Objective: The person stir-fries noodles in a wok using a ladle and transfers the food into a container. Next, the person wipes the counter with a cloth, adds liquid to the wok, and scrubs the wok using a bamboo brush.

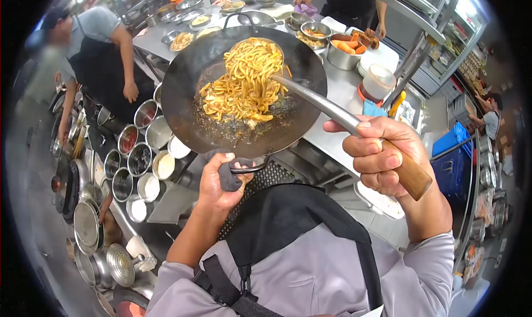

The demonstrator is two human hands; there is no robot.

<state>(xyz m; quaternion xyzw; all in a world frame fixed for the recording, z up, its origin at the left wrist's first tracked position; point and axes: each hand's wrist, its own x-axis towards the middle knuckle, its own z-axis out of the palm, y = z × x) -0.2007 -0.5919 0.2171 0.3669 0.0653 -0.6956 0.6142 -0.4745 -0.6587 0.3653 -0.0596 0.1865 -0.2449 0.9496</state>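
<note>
A large dark wok (pixel 185 104) is held up in front of me, with brown fried noodles (pixel 235 106) in its middle. My left hand (pixel 213 187) is closed around the wok's near loop handle (pixel 256 168), with a dark grey cloth (pixel 228 178) between palm and metal. My right hand (pixel 385 153) grips the wooden handle of a long metal ladle (pixel 321 102). Its bowl is heaped with noodles, which hide most of it. Some strands hang down to the noodles lying in the wok. The wok's far loop handle points away from me.
Several metal pots of sauces and powders (pixel 147 129) stand left of the wok. Behind it, a steel counter (pixel 335 134) carries bowls, a pot of carrots (pixel 343 54) and a plastic tub (pixel 378 81). A co-worker (pixel 102 57) leans at the left; another person stands across the counter.
</note>
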